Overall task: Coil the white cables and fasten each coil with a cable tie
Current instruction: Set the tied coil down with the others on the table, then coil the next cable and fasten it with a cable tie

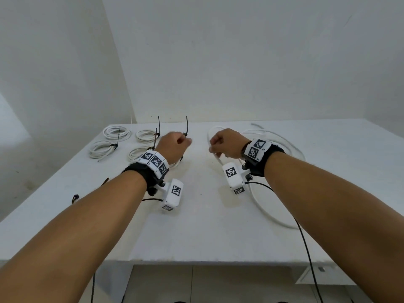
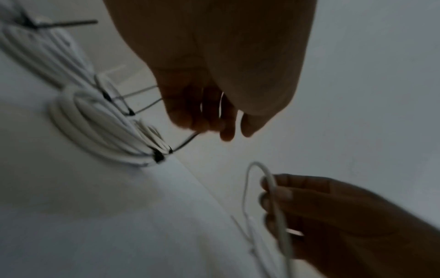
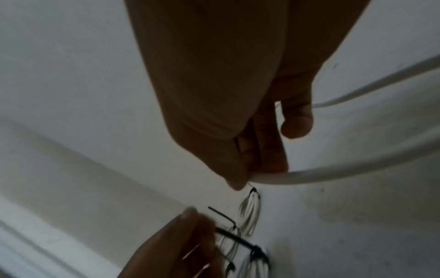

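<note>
My right hand (image 1: 215, 145) grips a loop of the loose white cable (image 1: 273, 215) above the white table (image 1: 196, 232). The cable runs right and back towards me. The left wrist view shows the cable (image 2: 273, 188) passing through those curled fingers (image 2: 309, 203), and the right wrist view shows thumb and fingers pinching it (image 3: 333, 171). My left hand (image 1: 182, 142) hovers with curled fingers over a tied coil (image 1: 175, 164). That coil's black tie tail (image 1: 186, 125) stands upright just beyond the hand. Nothing shows inside the left hand (image 2: 238, 131).
Several more tied white coils (image 1: 117, 132) (image 1: 102, 149) (image 1: 145, 135) lie at the back left, with black tie tails sticking up. Loose black ties (image 1: 75, 197) lie near my left forearm. A short white piece (image 1: 256, 125) lies by the back wall.
</note>
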The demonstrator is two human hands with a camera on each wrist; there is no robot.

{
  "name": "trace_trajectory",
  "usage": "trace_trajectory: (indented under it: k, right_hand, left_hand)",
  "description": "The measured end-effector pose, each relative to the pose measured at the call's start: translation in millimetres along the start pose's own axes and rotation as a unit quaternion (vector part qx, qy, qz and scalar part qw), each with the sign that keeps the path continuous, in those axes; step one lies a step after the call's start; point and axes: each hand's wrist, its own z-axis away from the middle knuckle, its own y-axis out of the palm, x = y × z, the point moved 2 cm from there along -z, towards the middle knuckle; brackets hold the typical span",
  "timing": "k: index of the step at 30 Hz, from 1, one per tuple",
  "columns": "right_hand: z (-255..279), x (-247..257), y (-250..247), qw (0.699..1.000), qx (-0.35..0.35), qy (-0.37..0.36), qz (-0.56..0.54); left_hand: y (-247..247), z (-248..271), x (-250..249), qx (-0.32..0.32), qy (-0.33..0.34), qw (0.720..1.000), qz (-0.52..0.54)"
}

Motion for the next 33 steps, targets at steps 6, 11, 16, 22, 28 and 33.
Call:
trace_trajectory:
  k: [6, 11, 16, 22, 28, 33]
  right_hand:
    - [12, 35, 14, 0.989, -0.018, -0.145, -0.003]
    - [27, 24, 14, 0.992, -0.018, -0.121, -0.014]
    - [35, 9, 3, 0.99, -0.106, -0.095, -0.006]
    - [48, 44, 20, 0.963, 0.068, -0.04, -0.26]
    - [49, 42, 22, 0.949, 0.057, -0.062, -0.305]
    - [45, 51, 1, 0.876, -0.058, -0.058, -0.475]
  left_hand:
    - [14, 20, -40, 0.122, -0.15, 0.907, 0.375]
    - [4, 14, -42, 0.021, -0.13, 0.897, 0.422]
    - [-4, 11, -49, 0.049, -0.109, 0.881, 0.458]
    - [-3, 21, -66, 0.079, -0.063, 0.858, 0.504]
    - [-12, 21, -67, 0.027, -0.011, 0.947, 0.319]
    - [-2, 37, -71, 0.146, 0.005, 0.927, 0.346]
